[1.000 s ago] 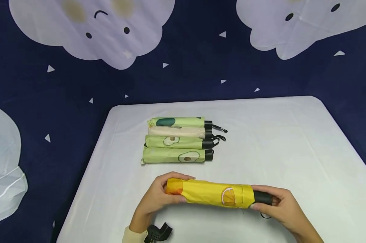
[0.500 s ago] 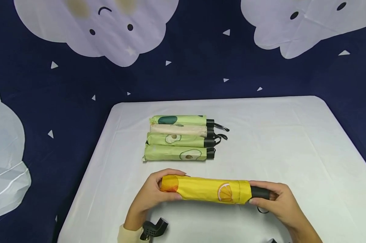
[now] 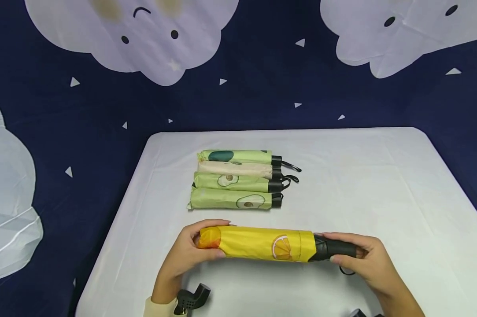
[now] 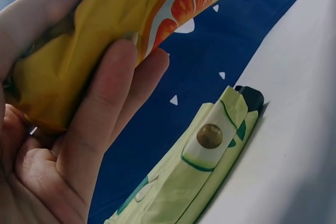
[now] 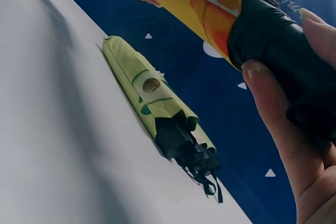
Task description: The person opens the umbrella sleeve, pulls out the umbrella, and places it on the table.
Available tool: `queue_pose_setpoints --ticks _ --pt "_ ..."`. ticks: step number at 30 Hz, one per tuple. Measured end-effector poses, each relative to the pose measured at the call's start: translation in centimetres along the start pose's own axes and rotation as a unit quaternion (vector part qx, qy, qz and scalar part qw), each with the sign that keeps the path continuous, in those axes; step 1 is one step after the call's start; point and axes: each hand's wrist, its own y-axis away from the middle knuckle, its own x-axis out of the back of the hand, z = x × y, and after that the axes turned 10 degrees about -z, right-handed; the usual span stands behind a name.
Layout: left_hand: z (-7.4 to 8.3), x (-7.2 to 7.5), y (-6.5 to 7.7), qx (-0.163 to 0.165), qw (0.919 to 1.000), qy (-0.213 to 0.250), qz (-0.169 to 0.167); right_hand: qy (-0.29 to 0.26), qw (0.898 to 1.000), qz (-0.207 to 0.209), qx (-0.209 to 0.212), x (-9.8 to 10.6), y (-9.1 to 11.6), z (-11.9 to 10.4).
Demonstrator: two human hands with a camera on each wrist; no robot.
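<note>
A folding umbrella in a yellow sleeve (image 3: 250,243) printed with orange slices is held level above the table's near part. My left hand (image 3: 188,246) grips the sleeve's left end, thumb on the near side. At the other end, my right hand (image 3: 365,255) pinches the umbrella's black handle (image 3: 343,248); a thin wrist loop dangles under it. Black folded fabric (image 5: 262,30) shows between sleeve and handle in the right wrist view. Beyond the hands, several sleeved umbrellas (image 3: 230,199) lie side by side, green avocado prints and one cream, black handles pointing right.
A white-covered table (image 3: 381,185) with rounded far corners carries everything. Behind it hangs a dark blue cloth (image 3: 258,105) with white clouds and triangles. A black wrist-camera mount (image 3: 192,297) sits at the left wrist.
My left hand has drawn the yellow sleeve leftward while the right hand stays on the handle. More black fabric now shows between sleeve and handle. The head view has shifted slightly.
</note>
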Motion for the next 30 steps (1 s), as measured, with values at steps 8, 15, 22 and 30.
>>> queue_pose_setpoints --ticks 8,15,22,30 --pt "0.2 1.0 0.7 -0.018 0.9998 -0.011 0.001 -0.027 0.999 -0.009 0.03 0.9 0.4 0.0" --pt "0.4 2.2 1.5 -0.043 0.999 -0.013 -0.001 -0.036 0.998 -0.012 0.043 1.5 0.5 -0.2" --pt "0.5 3.4 2.7 -0.047 0.9986 -0.017 0.018 -0.039 0.996 -0.036 0.071 2.0 0.6 0.0" --pt "0.3 4.7 4.3 -0.026 0.9985 -0.008 0.047 -0.05 0.996 -0.026 0.067 3.2 1.4 0.1"
